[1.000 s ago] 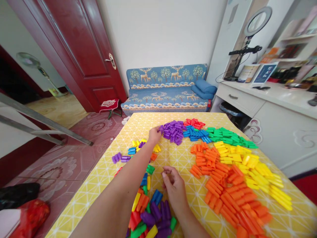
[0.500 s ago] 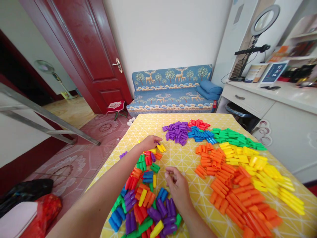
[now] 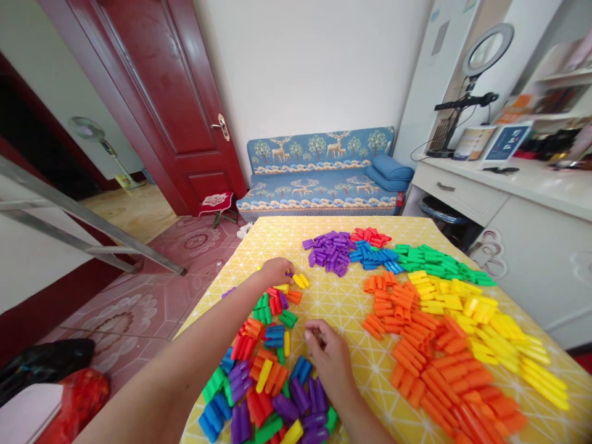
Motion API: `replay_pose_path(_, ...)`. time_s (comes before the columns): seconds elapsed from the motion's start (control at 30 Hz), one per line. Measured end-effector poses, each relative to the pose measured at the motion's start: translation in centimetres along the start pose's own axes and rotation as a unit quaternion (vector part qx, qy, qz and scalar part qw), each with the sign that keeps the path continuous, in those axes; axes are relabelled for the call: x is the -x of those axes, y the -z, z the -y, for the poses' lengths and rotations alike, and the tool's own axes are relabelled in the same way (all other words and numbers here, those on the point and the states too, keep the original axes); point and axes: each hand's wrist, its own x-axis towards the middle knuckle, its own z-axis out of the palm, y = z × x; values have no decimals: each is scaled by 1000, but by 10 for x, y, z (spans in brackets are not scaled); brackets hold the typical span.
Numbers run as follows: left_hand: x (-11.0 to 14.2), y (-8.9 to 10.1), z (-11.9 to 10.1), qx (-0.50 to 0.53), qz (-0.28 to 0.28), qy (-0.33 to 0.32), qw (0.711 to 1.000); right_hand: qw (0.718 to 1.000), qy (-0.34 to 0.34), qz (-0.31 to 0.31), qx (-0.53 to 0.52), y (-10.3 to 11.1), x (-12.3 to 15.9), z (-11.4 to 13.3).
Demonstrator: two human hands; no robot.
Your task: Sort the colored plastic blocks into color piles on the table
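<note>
The left hand (image 3: pixel 277 271) is near the centre of the frame, at the upper end of the mixed pieces (image 3: pixel 259 404), which run down to the lower centre. A small purple piece (image 3: pixel 290 275) lies at its fingertips, just beside a yellow cluster (image 3: pixel 300 281). The left grip is narrow; whether it closes on the purple piece cannot be told, as the hand hides part of the contact.

A fingertip pinch across the tubular sides appears best suited to the piece, since smooth, rounded walls can roll under uneven pressure. Any lift should be vertical first, to avoid dragging the yellow cluster. The forearm passes above the mixed pieces at left centre; adequate clearance prevents the sleeve-free arm from sweeping them.

The right hand (image 3: pixel 328 354) is at lower centre, beside the mixed pieces. Its grip is loosely curled, and no piece shows in it; the inside cannot be fully seen. This hand should avoid nudging the adjacent pieces.

On the yellow-patterned counter (image 3: pixel 342 302), the purple pile (image 3: pixel 329 251) lies above centre, adjoining the blue pile (image 3: pixel 372 256). The orange pile (image 3: pixel 432 364) occupies the lower right. Its edge calls for clearance from the right forearm.
</note>
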Motion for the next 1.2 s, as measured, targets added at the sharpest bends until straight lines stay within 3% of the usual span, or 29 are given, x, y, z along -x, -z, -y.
replay_pose_path(0.13,-17,2,-4,53,-62,75,994,1000,8,2,21,1,1,7)
replay_pose_path(0.3,-53,-18,-21,195,-110,129,966,1000,3,1,25,0,2,9)
replay_pose_path(0.47,-68,-37,-39,301,-159,78,937,1000,-1,-6,25,1,2,9)
replay_pose_path(0.6,-59,-37,-40,284,-207,38,935,1000,2,-8,21,0,1,10)
replay_pose_path(0.67,-51,-34,-38,260,-202,21,944,1000,4,-6,21,0,1,10)
replay_pose_path(0.87,-37,-33,-36,202,-102,-50,973,1000,3,4,28,0,1,8)
replay_pose_path(1.07,-43,-33,-34,184,-106,-82,974,1000,8,1,30,0,1,9)
replay_pose_path(1.2,-32,-27,-32,182,-102,-91,974,999,14,1,43,1,1,8)
